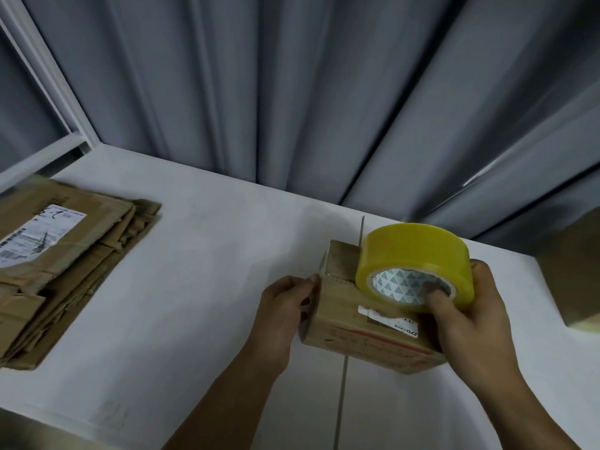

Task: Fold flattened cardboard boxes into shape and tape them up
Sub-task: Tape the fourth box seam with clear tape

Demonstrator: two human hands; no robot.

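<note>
A small folded cardboard box [354,326] with a torn white label stands on the white table [201,287], right of centre. My right hand [467,316] grips a yellow roll of tape [418,251] on top of the box, thumb inside the roll's patterned core. A strip of clear tape runs from the roll leftward across the box top. My left hand [285,306] pinches the tape's end against the box's left edge.
A stack of flattened cardboard boxes [61,261], the top one with a shipping label, lies at the table's left. Another brown box [574,274] stands at the right edge. Grey curtains [292,92] hang behind the table.
</note>
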